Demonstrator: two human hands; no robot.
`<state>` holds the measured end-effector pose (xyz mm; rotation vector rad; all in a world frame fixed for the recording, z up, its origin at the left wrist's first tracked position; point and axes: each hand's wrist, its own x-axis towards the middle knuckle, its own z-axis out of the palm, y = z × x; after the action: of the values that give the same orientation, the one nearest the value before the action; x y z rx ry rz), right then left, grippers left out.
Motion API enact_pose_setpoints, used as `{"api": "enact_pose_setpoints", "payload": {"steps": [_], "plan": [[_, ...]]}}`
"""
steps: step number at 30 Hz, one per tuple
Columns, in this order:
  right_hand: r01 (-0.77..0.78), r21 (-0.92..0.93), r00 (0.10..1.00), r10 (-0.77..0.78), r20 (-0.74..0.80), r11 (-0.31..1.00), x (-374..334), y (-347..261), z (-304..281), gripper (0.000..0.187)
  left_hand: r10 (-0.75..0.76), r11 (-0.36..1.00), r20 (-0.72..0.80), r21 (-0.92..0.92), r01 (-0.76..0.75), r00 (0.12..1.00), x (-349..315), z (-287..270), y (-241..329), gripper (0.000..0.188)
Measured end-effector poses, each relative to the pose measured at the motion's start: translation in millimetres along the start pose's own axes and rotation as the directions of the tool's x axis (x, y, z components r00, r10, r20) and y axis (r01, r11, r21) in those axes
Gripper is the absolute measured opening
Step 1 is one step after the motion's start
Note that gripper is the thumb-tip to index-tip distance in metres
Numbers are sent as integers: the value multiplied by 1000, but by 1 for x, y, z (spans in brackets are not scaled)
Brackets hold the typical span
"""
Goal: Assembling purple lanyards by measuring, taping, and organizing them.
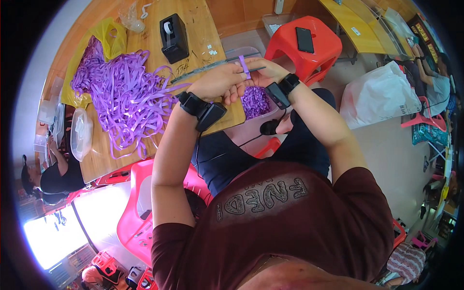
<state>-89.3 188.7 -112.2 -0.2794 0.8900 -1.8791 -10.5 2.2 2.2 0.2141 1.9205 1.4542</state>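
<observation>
Working just off the right edge of the worktop, close to its near right corner, with a purple strip standing across a slim dark rod. Pinching the strip, apparently, with the left hand, thumb and forefinger nearly together, remaining fingers loosely curled. Reaching round the rod's tip with the right hand, half curled; cannot tell any firm grip there, nor a full wrap of strip round rod.

Could lose the strip off the rod's tip through slack in that pinch or a tilt of the rod. Would probably drop it among the purple pieces in the tub below, hard to pick out again in matching colour. Could also drag tangled ribbons over the worktop's near edge with a sweep of the left forearm, so close alongside. Might snag the cable trailing below the right wrist, jerking the rod askew. Less likely to knock the black tape dispenser, well back from the near edge, or to scatter the small white pieces by the right edge.
</observation>
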Motion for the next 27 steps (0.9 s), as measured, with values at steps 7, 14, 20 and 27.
{"api": "enact_pose_setpoints", "payload": {"steps": [7,14,20,27], "plan": [[56,14,990,-54,-129,998,-10,3,9,27,10,1000,-35,-11,-10,999,2,1,-3,23],[-1,231,996,-19,85,973,-25,-22,28,34,-6,1000,-44,-27,4,999,-2,2,1,21],[-49,-276,996,28,-79,960,-18,-29,25,40,-8,1000,-26,-14,8,1000,-1,5,4,21],[-81,-919,789,-539,-296,386,-50,-26,69,37,-15,1000,-31,12,16,999,-3,2,5,24]]}}
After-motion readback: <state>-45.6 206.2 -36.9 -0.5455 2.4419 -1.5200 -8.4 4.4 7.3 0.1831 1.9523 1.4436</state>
